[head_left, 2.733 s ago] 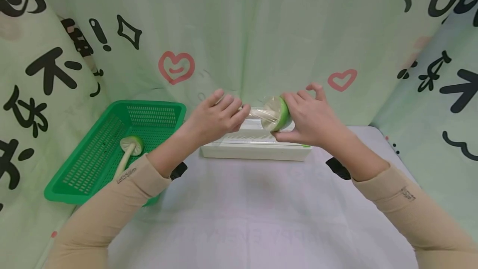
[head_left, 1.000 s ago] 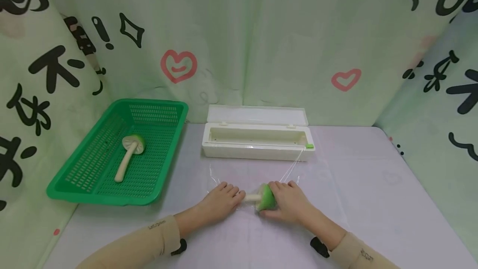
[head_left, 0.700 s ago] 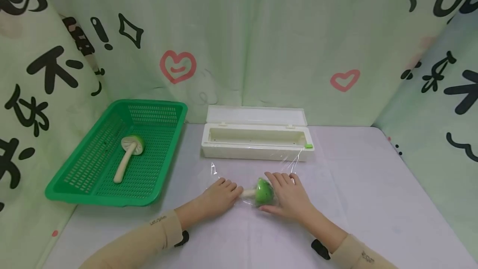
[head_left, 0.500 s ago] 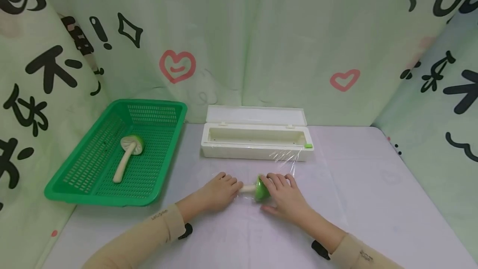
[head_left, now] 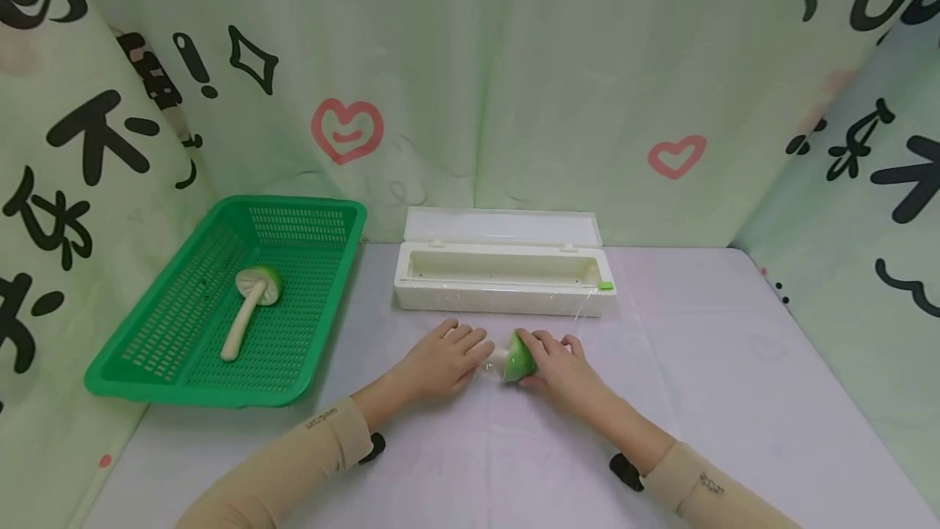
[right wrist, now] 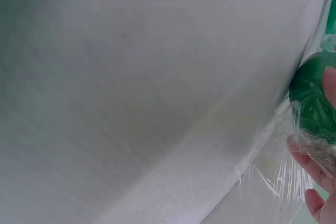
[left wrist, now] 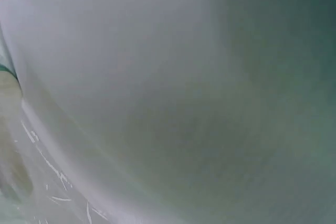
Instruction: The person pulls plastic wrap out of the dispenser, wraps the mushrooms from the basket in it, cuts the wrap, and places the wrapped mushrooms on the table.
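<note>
Mushroom moved farther out, nearer white box; less loose film between, likely rolling up. Right hand pinches mushroom's right end; left hand fingers slightly spread, grip unclear.

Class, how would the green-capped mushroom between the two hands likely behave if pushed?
The green-capped mushroom would probably roll in a curve, its rounded cap being wider than its stem. It may feel slippery, with glossy clear film over its cap.
</note>
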`<state>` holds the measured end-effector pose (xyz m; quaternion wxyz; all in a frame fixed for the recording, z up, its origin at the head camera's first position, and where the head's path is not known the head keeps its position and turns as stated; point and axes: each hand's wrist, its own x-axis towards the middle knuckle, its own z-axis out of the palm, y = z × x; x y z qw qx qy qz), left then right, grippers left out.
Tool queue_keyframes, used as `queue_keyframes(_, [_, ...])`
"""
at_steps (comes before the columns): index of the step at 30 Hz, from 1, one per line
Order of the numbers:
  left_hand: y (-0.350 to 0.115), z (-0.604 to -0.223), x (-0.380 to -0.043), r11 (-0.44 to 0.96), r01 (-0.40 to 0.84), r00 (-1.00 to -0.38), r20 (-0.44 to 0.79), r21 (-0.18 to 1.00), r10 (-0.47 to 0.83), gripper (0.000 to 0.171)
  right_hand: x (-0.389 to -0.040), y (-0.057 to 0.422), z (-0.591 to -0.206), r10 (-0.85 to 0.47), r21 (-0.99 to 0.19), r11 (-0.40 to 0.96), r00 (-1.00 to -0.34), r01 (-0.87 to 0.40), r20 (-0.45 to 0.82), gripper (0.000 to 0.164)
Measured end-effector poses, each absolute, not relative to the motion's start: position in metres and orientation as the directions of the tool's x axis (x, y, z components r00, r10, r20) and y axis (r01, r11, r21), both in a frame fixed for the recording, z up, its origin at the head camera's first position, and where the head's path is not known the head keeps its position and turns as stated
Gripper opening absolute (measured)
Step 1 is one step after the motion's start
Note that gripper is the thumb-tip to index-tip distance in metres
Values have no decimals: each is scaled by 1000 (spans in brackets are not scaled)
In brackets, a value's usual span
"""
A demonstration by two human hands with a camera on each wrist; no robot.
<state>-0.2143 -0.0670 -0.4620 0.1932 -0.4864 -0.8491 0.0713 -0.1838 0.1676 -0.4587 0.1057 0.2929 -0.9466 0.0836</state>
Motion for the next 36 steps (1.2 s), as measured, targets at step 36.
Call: queue_keyframes(36, [-49,-469,-231,595,754,-594,97,-276,798,35,-197,165,-451,-544,27,827,-786,-562,294,72])
